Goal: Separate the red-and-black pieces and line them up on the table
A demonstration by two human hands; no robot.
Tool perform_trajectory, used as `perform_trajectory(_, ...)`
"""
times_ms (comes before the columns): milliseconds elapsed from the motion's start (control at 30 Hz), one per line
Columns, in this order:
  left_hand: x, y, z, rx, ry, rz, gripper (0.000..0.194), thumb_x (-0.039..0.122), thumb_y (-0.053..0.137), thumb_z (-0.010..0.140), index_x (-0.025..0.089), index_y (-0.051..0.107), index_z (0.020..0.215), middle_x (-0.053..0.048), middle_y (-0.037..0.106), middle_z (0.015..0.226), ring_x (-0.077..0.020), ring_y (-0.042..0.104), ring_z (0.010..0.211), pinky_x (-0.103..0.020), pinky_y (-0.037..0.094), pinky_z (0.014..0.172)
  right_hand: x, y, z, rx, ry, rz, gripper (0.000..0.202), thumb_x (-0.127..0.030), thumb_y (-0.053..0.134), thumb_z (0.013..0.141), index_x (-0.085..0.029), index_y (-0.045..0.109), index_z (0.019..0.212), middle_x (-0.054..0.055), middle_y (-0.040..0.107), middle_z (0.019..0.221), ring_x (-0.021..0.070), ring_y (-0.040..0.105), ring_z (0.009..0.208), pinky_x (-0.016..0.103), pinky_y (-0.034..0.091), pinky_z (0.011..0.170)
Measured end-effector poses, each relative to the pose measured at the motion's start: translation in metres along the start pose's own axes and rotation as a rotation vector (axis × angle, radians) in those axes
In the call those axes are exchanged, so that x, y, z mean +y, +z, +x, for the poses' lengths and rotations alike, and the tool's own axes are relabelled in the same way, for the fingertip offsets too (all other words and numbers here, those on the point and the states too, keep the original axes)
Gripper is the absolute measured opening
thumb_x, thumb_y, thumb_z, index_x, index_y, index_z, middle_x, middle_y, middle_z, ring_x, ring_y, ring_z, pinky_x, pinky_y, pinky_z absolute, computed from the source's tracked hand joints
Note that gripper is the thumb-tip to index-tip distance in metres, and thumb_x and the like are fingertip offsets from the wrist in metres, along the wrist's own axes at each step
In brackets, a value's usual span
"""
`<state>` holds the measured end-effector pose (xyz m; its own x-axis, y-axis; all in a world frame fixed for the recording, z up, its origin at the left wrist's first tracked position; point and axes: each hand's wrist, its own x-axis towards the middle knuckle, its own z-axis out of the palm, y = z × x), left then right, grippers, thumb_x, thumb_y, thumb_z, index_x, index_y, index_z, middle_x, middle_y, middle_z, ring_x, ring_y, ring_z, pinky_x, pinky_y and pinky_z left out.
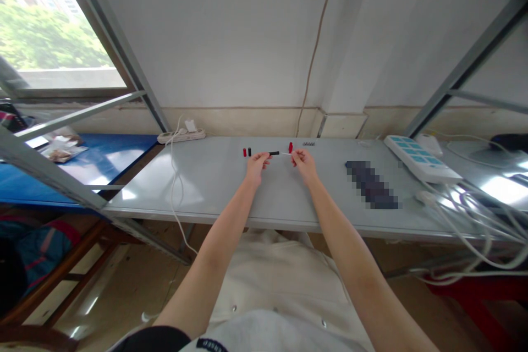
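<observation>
Above the grey tabletop [214,176], my left hand [258,163] is closed on a slim black rod [274,153]. From the rod's right end a thin pale shaft [284,154] reaches toward my right hand [303,163]. My right hand is closed in a pinch at the shaft's far end; what lies between its fingertips is too small to make out. Just beyond them sits a small red piece [290,146]. Left of my left hand stand a short red cylinder [245,152] and a short black cylinder [249,151]. Several tiny dark pieces [308,144] form a row behind my right hand.
A blurred dark object [371,184] lies on the right of the table. Behind it is a large white power strip [421,158], with tangled white cables [474,214] at the edge. Another power strip [181,136] sits at the back left, its cord [173,192] crossing the table.
</observation>
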<state>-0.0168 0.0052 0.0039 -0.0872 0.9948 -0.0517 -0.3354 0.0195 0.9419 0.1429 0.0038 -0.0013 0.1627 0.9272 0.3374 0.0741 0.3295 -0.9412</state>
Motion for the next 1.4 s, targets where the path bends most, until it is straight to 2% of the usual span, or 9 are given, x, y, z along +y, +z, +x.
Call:
perform_trajectory(233,-0.003,-0.002,0.003,-0.016,0.001,0.007,0.018,0.028,0.066,0.060,0.015,0.060,0.070,-0.005,0.065,0.071,-0.0061,0.050,0.051,-0.019,0.031,0.046,0.002,-0.001,0.001,-0.034,0.018,-0.031,0.034,-0.053,0.054,0.067,-0.021,0.046,0.073,-0.004,0.049,0.054,0.0091,0.042,0.046,0.025,0.035,0.048)
perform_trajectory(400,-0.004,0.000,0.002,-0.069,0.057,0.054,0.025,0.033,0.067,0.059,0.015,0.062,0.076,-0.006,0.067,0.077,-0.0069,0.051,0.053,-0.020,0.032,0.047,-0.001,0.000,-0.001,-0.039,0.030,0.001,0.033,-0.052,0.056,0.067,-0.020,0.048,0.073,-0.004,0.050,0.054,0.0088,0.043,0.046,0.025,0.035,0.048)
perform_trajectory(600,0.000,0.011,-0.005,-0.170,0.112,0.156,0.027,0.032,0.067,0.061,0.016,0.062,0.081,-0.006,0.068,0.079,-0.0093,0.055,0.056,-0.021,0.034,0.050,-0.001,0.000,-0.002,-0.014,0.089,0.091,0.036,-0.053,0.059,0.064,-0.019,0.050,0.073,-0.004,0.053,0.055,0.0083,0.044,0.046,0.024,0.036,0.048)
perform_trajectory(767,0.011,0.022,0.002,-0.229,0.142,0.232,0.020,0.029,0.067,0.063,0.015,0.060,0.076,-0.006,0.067,0.074,-0.0093,0.056,0.054,-0.023,0.039,0.056,0.001,0.000,0.000,0.034,0.134,0.158,0.039,-0.055,0.060,0.063,-0.018,0.049,0.070,-0.003,0.053,0.053,0.0082,0.043,0.044,0.024,0.035,0.046)
perform_trajectory(967,0.031,0.034,0.022,-0.371,0.249,0.571,0.015,0.023,0.065,0.065,0.012,0.058,0.072,-0.002,0.061,0.065,-0.0067,0.052,0.053,-0.023,0.042,0.059,0.005,0.000,0.001,0.100,0.107,0.058,0.041,-0.059,0.051,0.068,-0.019,0.048,0.074,-0.004,0.051,0.049,0.0090,0.042,0.041,0.023,0.032,0.044)
perform_trajectory(1133,0.049,0.045,0.025,-0.532,0.356,0.891,0.007,0.017,0.060,0.067,0.011,0.059,0.070,-0.001,0.059,0.062,-0.0072,0.051,0.055,-0.023,0.042,0.061,0.011,-0.002,0.001,0.129,0.053,-0.196,0.038,-0.056,0.040,0.076,-0.019,0.047,0.080,-0.003,0.049,0.048,0.0123,0.043,0.044,0.025,0.032,0.047)
perform_trajectory(1233,0.054,0.051,0.024,-0.568,0.422,1.004,0.008,0.017,0.060,0.066,0.011,0.061,0.071,-0.002,0.061,0.065,-0.0083,0.052,0.060,-0.023,0.043,0.063,0.013,-0.003,0.001,0.140,0.003,-0.307,0.039,-0.053,0.032,0.080,-0.018,0.049,0.087,-0.002,0.050,0.050,0.0148,0.047,0.050,0.027,0.034,0.053)
perform_trajectory(1400,0.057,0.059,0.025,-0.561,0.500,1.151,0.011,0.019,0.061,0.066,0.011,0.063,0.073,-0.005,0.064,0.071,-0.0106,0.054,0.065,-0.025,0.044,0.066,0.016,-0.005,0.001,0.133,-0.025,-0.353,0.045,-0.053,0.026,0.083,-0.017,0.050,0.093,0.000,0.052,0.054,0.0161,0.048,0.054,0.028,0.036,0.058)
